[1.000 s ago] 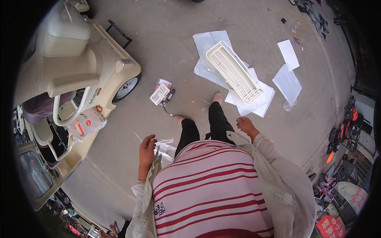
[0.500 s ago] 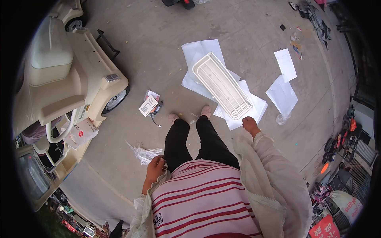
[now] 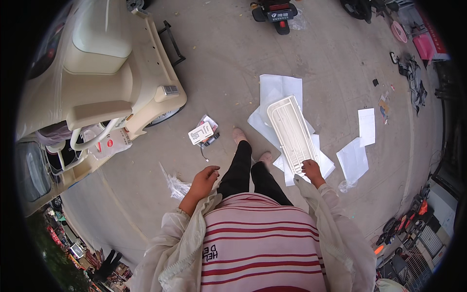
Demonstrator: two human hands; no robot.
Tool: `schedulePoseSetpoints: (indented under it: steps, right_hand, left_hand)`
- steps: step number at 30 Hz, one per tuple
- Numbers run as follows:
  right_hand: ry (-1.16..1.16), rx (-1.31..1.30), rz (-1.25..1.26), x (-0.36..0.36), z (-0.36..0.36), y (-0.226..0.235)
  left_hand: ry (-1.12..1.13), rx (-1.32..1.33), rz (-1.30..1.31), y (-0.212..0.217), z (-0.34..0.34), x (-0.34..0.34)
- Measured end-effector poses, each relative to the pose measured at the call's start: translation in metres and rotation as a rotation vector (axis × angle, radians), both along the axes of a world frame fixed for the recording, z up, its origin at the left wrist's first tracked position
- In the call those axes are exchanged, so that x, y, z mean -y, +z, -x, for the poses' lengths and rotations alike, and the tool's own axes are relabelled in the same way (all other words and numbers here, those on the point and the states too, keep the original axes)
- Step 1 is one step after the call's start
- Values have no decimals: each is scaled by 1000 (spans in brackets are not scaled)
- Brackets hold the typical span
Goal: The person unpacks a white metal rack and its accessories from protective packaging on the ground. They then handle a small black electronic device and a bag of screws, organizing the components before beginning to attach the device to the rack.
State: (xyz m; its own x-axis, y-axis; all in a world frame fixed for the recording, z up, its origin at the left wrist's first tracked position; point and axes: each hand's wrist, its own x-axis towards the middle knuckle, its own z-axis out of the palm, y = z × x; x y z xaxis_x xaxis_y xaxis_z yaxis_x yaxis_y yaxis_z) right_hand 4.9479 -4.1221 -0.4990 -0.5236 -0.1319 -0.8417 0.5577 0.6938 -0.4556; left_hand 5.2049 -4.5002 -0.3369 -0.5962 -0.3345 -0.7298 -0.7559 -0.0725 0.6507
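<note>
Grey concrete ground spreads outdoors around the person, with a cream-coloured vehicle at the left side. On the ground ahead, slightly to the right, a long white slatted rack with rounded corners lies upon overlapping white sheets. Left hand is half open, its fingers loosely bent, and holds nothing; it is near the crumpled clear plastic film. Right hand, also half open and without any object visible in it, overlaps the rack's near end in view; whether it touches, I cannot tell.
</note>
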Motion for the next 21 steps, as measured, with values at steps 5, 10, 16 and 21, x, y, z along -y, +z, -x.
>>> schedulePoseSetpoints:
  steps: [5,10,16,21]
  right_hand:
    - [89,-45,-43,34,13,-5]
    - [90,-89,89,114,38,18]
    - [107,-77,135,182,71,34]
    - [-121,89,242,219,119,34]
  left_hand:
    - [98,7,34,11,-1,60]
    - [135,-42,136,35,11,120]
    - [201,-109,75,35,36,163]
    - [208,-201,86,54,81,211]
